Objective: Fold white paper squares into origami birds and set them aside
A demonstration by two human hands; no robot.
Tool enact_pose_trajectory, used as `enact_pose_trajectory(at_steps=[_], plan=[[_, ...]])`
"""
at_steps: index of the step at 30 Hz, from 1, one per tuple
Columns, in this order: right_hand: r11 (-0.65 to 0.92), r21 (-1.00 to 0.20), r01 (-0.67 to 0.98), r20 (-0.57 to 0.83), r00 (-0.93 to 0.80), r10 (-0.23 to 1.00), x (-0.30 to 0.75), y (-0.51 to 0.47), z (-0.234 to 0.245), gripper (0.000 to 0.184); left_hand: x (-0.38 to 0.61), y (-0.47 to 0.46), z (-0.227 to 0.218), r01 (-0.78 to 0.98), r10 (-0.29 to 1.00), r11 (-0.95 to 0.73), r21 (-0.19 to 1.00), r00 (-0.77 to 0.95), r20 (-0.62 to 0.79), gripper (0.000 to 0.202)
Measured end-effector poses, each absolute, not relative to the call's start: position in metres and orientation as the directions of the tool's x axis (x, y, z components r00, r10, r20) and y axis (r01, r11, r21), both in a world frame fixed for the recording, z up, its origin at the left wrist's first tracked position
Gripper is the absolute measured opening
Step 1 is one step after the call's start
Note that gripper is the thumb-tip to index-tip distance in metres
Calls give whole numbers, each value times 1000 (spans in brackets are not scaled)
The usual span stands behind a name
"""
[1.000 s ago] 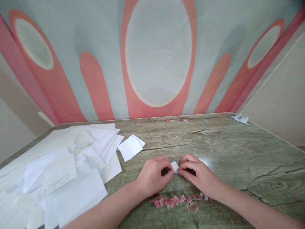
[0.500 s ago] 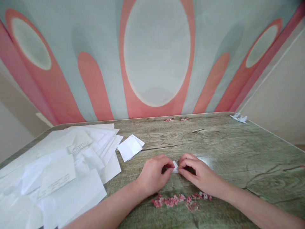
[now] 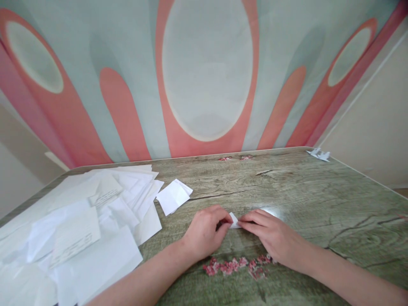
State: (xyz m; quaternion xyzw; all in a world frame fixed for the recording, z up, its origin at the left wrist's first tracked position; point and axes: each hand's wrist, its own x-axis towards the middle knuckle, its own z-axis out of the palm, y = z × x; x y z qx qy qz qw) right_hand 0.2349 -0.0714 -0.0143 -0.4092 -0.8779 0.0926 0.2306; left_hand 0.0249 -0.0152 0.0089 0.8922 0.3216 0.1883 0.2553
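Note:
My left hand [image 3: 205, 231] and my right hand [image 3: 270, 235] meet over the wood-grain table [image 3: 318, 204]. Between their fingertips sits a small folded piece of white paper [image 3: 233, 220]. The left fingers are curled in a pinch on its left edge. The right fingers are stretched flatter and press on its right side against the table top. Most of the paper is hidden under the fingers.
A loose heap of white sheets and envelopes [image 3: 79, 221] covers the table's left part, with a few small white squares [image 3: 174, 196] at its right edge. A small white folded paper shape [image 3: 318, 154] lies at the far right corner. A pink-and-grey patterned wall stands behind.
My right fingers have flattened out and lowered onto the small paper. The left hand has stayed in its pinch. The view has tilted slightly.

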Motion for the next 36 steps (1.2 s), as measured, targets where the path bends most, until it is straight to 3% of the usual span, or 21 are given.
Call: enact_pose_trajectory(at_steps=[6, 12, 15, 18, 21, 28, 36], plan=[[666, -322, 673, 322, -584, 746, 235, -70, -14, 28, 24, -15, 7, 472, 652, -689, 550, 735, 187, 14], [650, -347, 676, 320, -566, 760, 234, -72, -12, 33, 22, -16, 8, 481, 638, -714, 509, 747, 189, 17], [563, -478, 674, 312, -469, 826, 231, -71, -8, 35, 20, -17, 9, 483, 634, -719, 500, 750, 189, 17], [396, -673, 625, 235, -327, 915, 228, -64, -4, 21, 19, -17, 10, 483, 633, -720, 498, 752, 186, 17], [281, -753, 595, 132, -282, 950, 226, -53, -3, 10, 19, -16, 10, 479, 629, -723, 497, 754, 188, 17], [225, -782, 581, 46, -306, 951, 221, -29, -5, 5, 20, -15, 12, 493, 631, -727, 478, 755, 180, 16], [263, -726, 635, 16, -368, 930, 219, -22, -6, 4, 19, -17, 10, 489, 596, -767, 416, 783, 177, 19]])
